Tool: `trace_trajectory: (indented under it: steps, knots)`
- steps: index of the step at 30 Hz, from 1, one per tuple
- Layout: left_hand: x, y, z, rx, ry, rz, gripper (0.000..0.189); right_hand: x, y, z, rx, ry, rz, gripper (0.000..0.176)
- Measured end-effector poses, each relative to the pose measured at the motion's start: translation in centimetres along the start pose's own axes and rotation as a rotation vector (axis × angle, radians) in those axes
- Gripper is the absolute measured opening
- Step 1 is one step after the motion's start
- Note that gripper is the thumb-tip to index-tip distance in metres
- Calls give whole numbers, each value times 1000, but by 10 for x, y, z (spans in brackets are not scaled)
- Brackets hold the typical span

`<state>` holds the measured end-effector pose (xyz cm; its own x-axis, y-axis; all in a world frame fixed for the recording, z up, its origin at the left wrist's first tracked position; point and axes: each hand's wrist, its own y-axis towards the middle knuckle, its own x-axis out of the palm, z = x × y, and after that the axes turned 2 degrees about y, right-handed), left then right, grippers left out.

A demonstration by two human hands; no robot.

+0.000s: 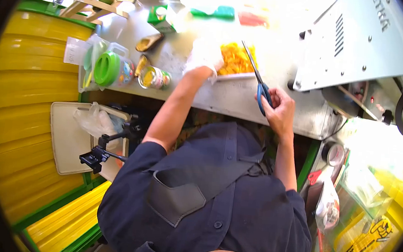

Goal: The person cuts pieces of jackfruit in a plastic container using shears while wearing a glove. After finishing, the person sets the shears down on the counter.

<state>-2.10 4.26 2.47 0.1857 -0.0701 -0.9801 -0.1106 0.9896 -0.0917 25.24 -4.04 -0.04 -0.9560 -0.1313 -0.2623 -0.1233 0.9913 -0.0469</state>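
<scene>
My right hand [281, 109] is closed on the blue handles of a pair of scissors [251, 60], whose dark blades point up and away to the left. The blades lie over the right side of a white tray [236, 76] heaped with orange-yellow pieces [236, 58]. My left hand [204, 60], in a thin clear plastic glove, is at the tray's left edge, beside the pieces. Glare washes out its fingers, so whether they grip anything is hidden. An open tin can [154, 77] stands left of my left forearm.
A green-lidded jug [107, 69] sits in a clear bin at left. Behind are a green carton [161, 18], a brown scoop-like object [149, 42] and a green item [213, 12]. A large metal machine [366, 44] occupies the right. A black camera mount [96, 155] is near my left elbow.
</scene>
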Motion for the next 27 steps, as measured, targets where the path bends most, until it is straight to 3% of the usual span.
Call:
trace_trajectory:
  steps: [3,7,9,15,19,22,27]
  knots:
    - [13,8,-8,17,-7,8,29,-4,3,-16,24,-103,-17,27]
    - [18,6,-8,132,2,231,24,-6,6,-19,-19,-141,-19,27]
    - [-8,5,6,-36,28,-141,22,-4,6,-34,0,-102,-24,28]
    - [0,-3,0,-13,-193,84,20,-1,12,-17,36,20,-52,30]
    - [0,2,-2,31,-155,75,16,-6,7,-31,47,-118,-41,30]
    - [2,0,-10,88,-364,183,16,-3,8,-16,-4,22,-1,26]
    - [-55,-9,-9,66,-479,-84,32,-11,6,-4,-16,-23,3,31]
